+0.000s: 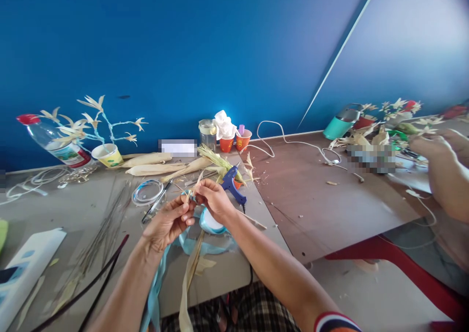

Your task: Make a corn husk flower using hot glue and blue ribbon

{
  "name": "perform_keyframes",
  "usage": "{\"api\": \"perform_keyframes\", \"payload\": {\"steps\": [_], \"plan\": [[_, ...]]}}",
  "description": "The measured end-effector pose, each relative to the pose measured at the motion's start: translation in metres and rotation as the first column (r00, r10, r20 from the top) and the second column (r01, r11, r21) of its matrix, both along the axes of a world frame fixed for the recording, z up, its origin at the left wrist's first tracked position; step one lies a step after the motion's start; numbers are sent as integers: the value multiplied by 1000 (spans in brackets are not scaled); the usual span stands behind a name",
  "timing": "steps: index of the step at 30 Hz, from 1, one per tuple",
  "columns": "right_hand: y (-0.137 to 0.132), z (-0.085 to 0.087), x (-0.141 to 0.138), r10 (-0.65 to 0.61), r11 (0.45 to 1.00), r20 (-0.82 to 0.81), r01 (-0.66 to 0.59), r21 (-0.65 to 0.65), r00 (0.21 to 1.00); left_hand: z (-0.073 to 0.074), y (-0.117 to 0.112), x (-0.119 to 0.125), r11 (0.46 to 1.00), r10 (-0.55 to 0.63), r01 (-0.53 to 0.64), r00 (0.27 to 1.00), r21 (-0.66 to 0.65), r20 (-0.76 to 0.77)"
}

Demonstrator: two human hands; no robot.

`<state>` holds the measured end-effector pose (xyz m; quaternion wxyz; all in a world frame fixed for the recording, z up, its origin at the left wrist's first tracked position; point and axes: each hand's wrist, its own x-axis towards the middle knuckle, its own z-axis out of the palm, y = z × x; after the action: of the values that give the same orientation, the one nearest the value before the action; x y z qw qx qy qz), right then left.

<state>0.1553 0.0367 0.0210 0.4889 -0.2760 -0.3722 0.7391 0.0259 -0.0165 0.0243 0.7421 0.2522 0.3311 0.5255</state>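
Left hand: the left hand (pixel 171 220) pinches a small husk piece (pixel 199 179) between thumb and fingers.
Right hand: the right hand (pixel 214 197) grasps the same piece by its fingertips, close against the left.
Husk piece: held above the grey table (pixel 264 234), one pale tip rising past the right fingers.
Ribbon: a light-blue ribbon roll (pixel 211 223) lies beneath the hands, near the right wrist.
Glue gun: a dark-blue glue gun (pixel 231 181), nozzle upward, stands just beyond the right hand.
Coil: a pale coil (pixel 147 193) lies beyond the left hand.
Rear, left: husk flowers on blue stems rise from a yellow paper cup (pixel 108 156) beside a red-capped bottle (pixel 60 146).
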Motion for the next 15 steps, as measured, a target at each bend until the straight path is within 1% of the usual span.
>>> {"api": "perform_keyframes", "payload": {"steps": [3,7,11,13,15], "plan": [[-1,2,-1,-50,998,44,48,29,998,-3,2,-1,998,61,-61,998,1,31],[-1,6,1,-89,995,53,87,39,995,-3,2,1,998,59,-59,996,-2,63],[-1,8,6,-26,996,-33,29,84,999,-2,2,3,999,42,-42,996,8,82],[-2,9,8,18,995,-59,-12,98,998,-3,3,2,997,64,-66,995,27,75],[-3,9,9,51,992,-44,-46,118,998,-5,4,3,992,115,-118,992,52,45]]}}
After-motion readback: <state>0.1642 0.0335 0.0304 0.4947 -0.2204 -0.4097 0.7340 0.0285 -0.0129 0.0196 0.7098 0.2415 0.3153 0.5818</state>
